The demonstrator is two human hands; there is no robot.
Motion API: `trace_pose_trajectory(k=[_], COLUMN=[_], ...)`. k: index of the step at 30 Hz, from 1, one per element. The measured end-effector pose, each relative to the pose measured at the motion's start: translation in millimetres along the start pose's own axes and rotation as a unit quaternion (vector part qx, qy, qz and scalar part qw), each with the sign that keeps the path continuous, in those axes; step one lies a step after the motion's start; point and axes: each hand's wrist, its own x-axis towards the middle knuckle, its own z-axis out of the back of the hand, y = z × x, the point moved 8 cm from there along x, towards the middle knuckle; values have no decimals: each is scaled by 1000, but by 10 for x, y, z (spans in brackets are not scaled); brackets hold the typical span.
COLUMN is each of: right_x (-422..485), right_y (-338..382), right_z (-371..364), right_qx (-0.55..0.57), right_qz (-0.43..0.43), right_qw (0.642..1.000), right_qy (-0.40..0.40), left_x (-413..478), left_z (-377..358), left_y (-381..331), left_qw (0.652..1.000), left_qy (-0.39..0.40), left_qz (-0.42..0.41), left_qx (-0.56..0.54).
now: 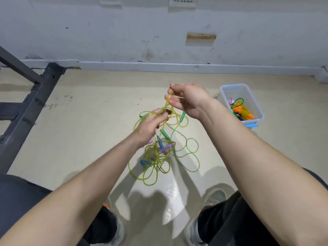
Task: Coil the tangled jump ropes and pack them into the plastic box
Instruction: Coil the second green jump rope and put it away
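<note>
Right hand point(190, 100) raised, thumb and fingers pinching a yellow rope point(167, 103) strand at its top. Left hand point(150, 126) lower and just beside it, fingers curled round a bunch of the same strands, something dark in the grip, can't tell what. Rest of the tangled jump ropes point(158, 157) hangs below the left hand down to the floor point(88, 130), mid-floor, in front of the person's shoes. Yellow loops mixed with a green rope point(192, 139) looping out to the right. Green handles point(165, 134), blue handles point(145, 162) and a purple handle point(166, 149) caught in the knot. Plastic box point(255, 103) open on the floor near the right end of the wall edge, well apart from the tangle, holding ropes with orange handles point(243, 110). Dark metal frame point(26, 112) along the floor's left edge.
</note>
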Motion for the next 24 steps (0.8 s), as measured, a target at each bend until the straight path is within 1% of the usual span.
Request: trace_pose_trajectory(k=[1,2,4,6,7,8,9,11,12,13,14,15,16,17,18,19,20,22,24], right_x=[4,12,21,31,42,41,44,36,37,44,55,59,33,-13,-31,-6,31,118,141], right_y=[23,39,57,87,93,77,11,-265,-461,-647,-823,-987,-1136,-1239,-1317,-1362,-1382,-1425,-1420], right_z=[0,8,10,37,100,197,337,612,699,691,563,363,163,6,-78,-93,-51,157,430], right_qx=[33,60,99,108,105,92,70,2,-47,-98,-151,-196,-230,-250,-265,-282,-310,-381,-429], right_qz=[-3,-4,2,31,48,67,81,89,81,67,54,43,27,18,17,25,41,60,51], right_qw=[999,998,995,993,993,992,989,975,967,967,973,977,973,965,958,953,945,921,902], right_qy=[-8,-15,-20,-20,-31,-56,-100,-202,-235,-226,-166,-74,13,75,105,107,92,50,0], left_x=[2,12,43,93,122,152,183,215,223,228,240,250,255,256,265,273,279,293,307], left_z=[-32,-37,22,136,188,244,290,368,387,396,396,386,370,360,377,436,538,806,1068], left_y=[1,12,12,-42,-57,-61,-79,-199,-295,-405,-508,-609,-699,-778,-834,-868,-875,-811,-654], left_qw=[1000,999,987,981,984,987,989,989,990,991,991,991,991,991,990,987,983,969,953], left_qy=[5,-6,-65,-128,-142,-146,-145,-144,-139,-134,-127,-116,-101,-89,-89,-104,-130,-193,-247], left_qz=[-7,-26,-52,-57,-41,-19,-3,4,-2,-9,-15,-19,-23,-27,-34,-39,-42,-36,-20], left_qx=[0,39,135,134,101,66,41,16,-2,-24,-44,-68,-86,-100,-108,-115,-123,-153,-176])
